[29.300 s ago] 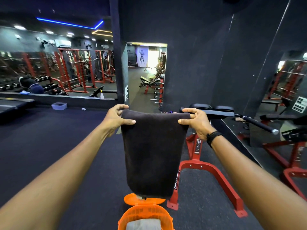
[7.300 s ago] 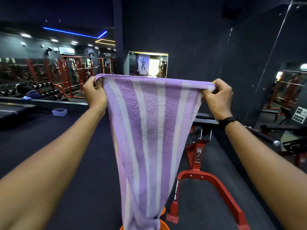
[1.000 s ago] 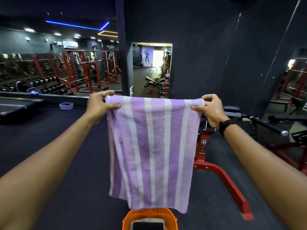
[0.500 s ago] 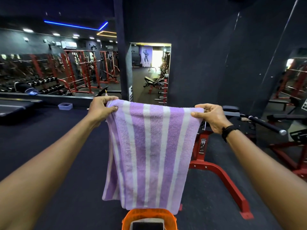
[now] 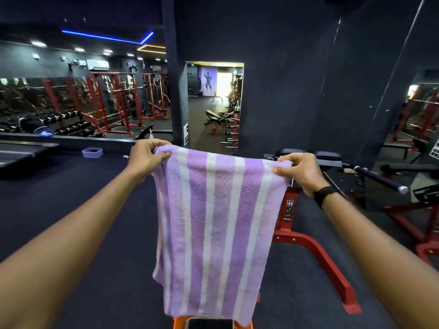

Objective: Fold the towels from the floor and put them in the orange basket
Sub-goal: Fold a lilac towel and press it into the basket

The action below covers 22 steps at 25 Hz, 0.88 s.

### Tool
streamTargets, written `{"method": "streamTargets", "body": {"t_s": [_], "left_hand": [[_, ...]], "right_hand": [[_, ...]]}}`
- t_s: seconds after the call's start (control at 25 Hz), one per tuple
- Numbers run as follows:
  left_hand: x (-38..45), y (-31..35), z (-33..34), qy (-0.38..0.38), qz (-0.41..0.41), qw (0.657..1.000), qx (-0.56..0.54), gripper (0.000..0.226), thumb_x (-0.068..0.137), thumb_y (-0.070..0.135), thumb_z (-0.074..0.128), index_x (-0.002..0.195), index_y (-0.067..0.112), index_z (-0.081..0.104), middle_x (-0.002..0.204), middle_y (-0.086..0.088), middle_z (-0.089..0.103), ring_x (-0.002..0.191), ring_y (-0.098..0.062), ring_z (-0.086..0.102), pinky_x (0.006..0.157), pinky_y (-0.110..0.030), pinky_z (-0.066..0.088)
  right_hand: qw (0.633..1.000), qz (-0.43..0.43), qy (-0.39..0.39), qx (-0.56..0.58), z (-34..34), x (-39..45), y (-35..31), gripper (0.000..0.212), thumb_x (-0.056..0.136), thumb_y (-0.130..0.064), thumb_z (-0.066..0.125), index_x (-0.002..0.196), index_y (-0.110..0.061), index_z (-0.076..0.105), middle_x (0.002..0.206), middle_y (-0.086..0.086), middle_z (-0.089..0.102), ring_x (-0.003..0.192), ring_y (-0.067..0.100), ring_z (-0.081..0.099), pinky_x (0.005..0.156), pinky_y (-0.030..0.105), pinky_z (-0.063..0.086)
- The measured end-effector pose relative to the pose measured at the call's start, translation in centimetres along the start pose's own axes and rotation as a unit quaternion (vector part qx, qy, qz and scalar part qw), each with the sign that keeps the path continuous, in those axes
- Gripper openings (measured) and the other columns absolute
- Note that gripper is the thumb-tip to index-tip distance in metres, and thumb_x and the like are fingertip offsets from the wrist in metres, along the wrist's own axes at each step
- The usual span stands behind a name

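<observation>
A purple towel with white stripes (image 5: 216, 224) hangs doubled over in front of me, its folded edge on top. My left hand (image 5: 145, 159) pinches the top left corner and my right hand (image 5: 300, 170), with a black band on the wrist, pinches the top right corner. The towel's lower edge hangs just above the orange basket (image 5: 177, 324), of which only a strip of rim shows at the bottom of the view. A dark folded towel (image 5: 209, 325) lies inside the basket.
A red-framed gym bench (image 5: 316, 248) stands on the dark floor right of the towel, with a black bar (image 5: 377, 179) sticking out. A dark pillar (image 5: 175, 91) rises behind. A small pale tub (image 5: 92, 152) sits far left by the mirrors.
The towel and both hands have come lower and a little closer to me; its lower edge now reaches down to the basket rim.
</observation>
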<state>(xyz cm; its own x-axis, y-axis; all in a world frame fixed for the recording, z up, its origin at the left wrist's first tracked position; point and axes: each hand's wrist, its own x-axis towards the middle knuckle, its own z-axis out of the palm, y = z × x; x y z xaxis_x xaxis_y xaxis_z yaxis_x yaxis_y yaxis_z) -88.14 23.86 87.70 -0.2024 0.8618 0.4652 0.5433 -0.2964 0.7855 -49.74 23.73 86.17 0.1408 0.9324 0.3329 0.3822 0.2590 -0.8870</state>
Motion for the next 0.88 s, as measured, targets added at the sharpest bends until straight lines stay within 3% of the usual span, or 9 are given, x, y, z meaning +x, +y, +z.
{"method": "streamTargets", "body": {"t_s": [0.2,0.28,0.4,0.48,0.52,0.6,0.68,0.76,0.88], "left_hand": [[0.8,-1.0,-0.1,0.026,0.064,0.991,0.116,0.011,0.080,0.013,0.073,0.090,0.015,0.073,0.092,-0.006,0.067,0.090,-0.024,0.060,0.072,-0.028,0.043],[0.6,-1.5,-0.2,-0.062,0.019,0.991,0.121,0.004,0.086,0.013,0.067,0.086,0.008,0.066,0.080,-0.006,0.061,0.071,-0.021,0.054,0.056,-0.026,0.039],[1.0,-0.1,-1.2,-0.282,-0.101,0.944,0.141,0.014,0.092,0.012,0.060,0.091,-0.001,0.062,0.069,-0.014,0.055,0.047,-0.019,0.045,0.041,-0.019,0.032],[3.1,2.7,-2.8,-0.252,-0.078,0.962,0.077,0.008,0.092,0.013,0.062,0.092,0.006,0.065,0.061,-0.009,0.059,0.038,-0.015,0.046,0.035,-0.017,0.032],[4.2,4.5,-3.6,-0.195,-0.055,0.978,-0.042,0.009,0.088,0.019,0.067,0.095,0.014,0.066,0.066,-0.002,0.064,0.047,-0.013,0.053,0.039,-0.019,0.038],[5.1,6.8,-4.0,-0.174,-0.008,0.942,-0.287,0.049,0.072,0.035,0.076,0.116,0.024,0.058,0.098,0.004,0.070,0.081,-0.015,0.066,0.061,-0.030,0.055],[2.5,5.8,-1.6,-0.248,-0.035,0.927,-0.281,0.084,0.052,0.042,0.089,0.124,0.016,0.054,0.109,-0.003,0.071,0.091,-0.017,0.069,0.071,-0.032,0.058],[-0.4,3.9,1.4,-0.315,-0.117,0.920,-0.202,0.083,0.045,0.039,0.094,0.115,0.007,0.062,0.108,-0.011,0.071,0.095,-0.022,0.070,0.080,-0.035,0.057],[-1.2,1.4,2.7,-0.274,-0.215,0.906,-0.240,0.071,0.054,0.042,0.089,0.112,0.008,0.068,0.112,-0.017,0.069,0.107,-0.031,0.064,0.098,-0.046,0.048]], "right_hand": [[0.980,-0.089,0.038,-0.176,0.2,0.1,0.4,0.027,0.067,-0.025,0.086,0.069,-0.007,0.066,0.069,0.001,0.061,0.063,0.011,0.050,0.055,0.025,0.037],[0.975,-0.085,-0.025,-0.203,-0.2,0.2,0.9,0.029,0.069,-0.027,0.085,0.067,-0.008,0.063,0.070,0.003,0.061,0.065,0.012,0.050,0.058,0.026,0.037],[0.954,-0.027,-0.226,-0.193,-1.3,0.2,0.0,0.026,0.070,-0.024,0.083,0.065,-0.013,0.060,0.058,-0.006,0.056,0.054,0.004,0.047,0.052,0.021,0.036],[0.975,-0.061,-0.193,-0.088,-2.3,1.4,-3.1,0.024,0.068,-0.027,0.082,0.071,-0.014,0.062,0.062,-0.004,0.059,0.056,0.005,0.051,0.052,0.023,0.041],[0.989,-0.076,-0.124,0.027,-3.2,2.4,-5.0,0.029,0.066,-0.030,0.082,0.079,-0.014,0.063,0.069,-0.002,0.064,0.061,0.007,0.057,0.054,0.026,0.047],[0.968,-0.067,-0.119,0.212,-4.5,4.1,-7.1,0.053,0.062,-0.038,0.084,0.104,-0.014,0.063,0.096,0.003,0.071,0.081,0.013,0.067,0.064,0.032,0.056],[0.955,-0.015,-0.213,0.206,-4.2,2.9,-6.6,0.074,0.053,-0.042,0.091,0.116,-0.013,0.062,0.114,0.008,0.069,0.096,0.020,0.069,0.074,0.035,0.059],[0.954,0.041,-0.234,0.181,-2.7,1.4,-4.7,0.090,0.040,-0.038,0.097,0.117,-0.007,0.063,0.118,0.014,0.067,0.102,0.024,0.068,0.080,0.035,0.058],[0.944,0.102,-0.185,0.252,-2.8,0.8,-1.8,0.069,0.061,-0.034,0.088,0.119,-0.005,0.063,0.119,0.018,0.066,0.104,0.026,0.067,0.086,0.041,0.056]]}}
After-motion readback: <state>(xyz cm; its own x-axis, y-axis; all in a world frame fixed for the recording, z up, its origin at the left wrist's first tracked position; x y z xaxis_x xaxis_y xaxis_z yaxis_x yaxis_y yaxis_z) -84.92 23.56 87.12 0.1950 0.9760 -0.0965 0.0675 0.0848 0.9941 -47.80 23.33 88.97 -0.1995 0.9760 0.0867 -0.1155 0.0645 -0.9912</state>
